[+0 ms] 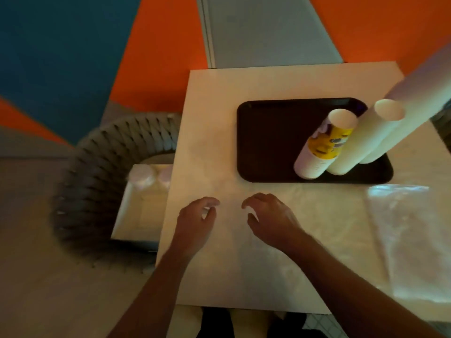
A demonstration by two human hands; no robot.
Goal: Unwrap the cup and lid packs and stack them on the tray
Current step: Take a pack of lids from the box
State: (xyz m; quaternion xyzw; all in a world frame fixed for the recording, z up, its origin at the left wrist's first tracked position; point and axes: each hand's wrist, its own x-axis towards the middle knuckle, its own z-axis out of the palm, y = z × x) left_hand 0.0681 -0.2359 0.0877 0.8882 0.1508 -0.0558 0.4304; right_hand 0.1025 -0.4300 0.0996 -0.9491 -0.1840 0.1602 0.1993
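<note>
Head view. Fingers of the left hand [195,223] are loosely curled with a narrow gap between thumb and fingertips; whether they pinch anything cannot be told, as the spot is blurred. Fingers of the right hand [268,215] are curled downward over the surface, spread a little, holding nothing visible. The two hands sit near each other, apart, above the near middle of the table [219,142].

Beyond the right fingers lies the tray [268,142], dark, flat on the table. On its right part stand three cup stacks: one with a yellow print [322,145], a plain white one [361,140] touching it, and a third white one [415,93] rising past the frame edge.

To the right of the right fingers, clear wrap [402,228] lies spread on the table top.

To the left of the left fingers, below the table edge, a box [136,211] holds wrapped lid packs [144,176]. Around it curves a woven chair [97,181], blurred.

The table top is pale and smooth. The floor beyond the fingers shows orange, blue and grey panels.
</note>
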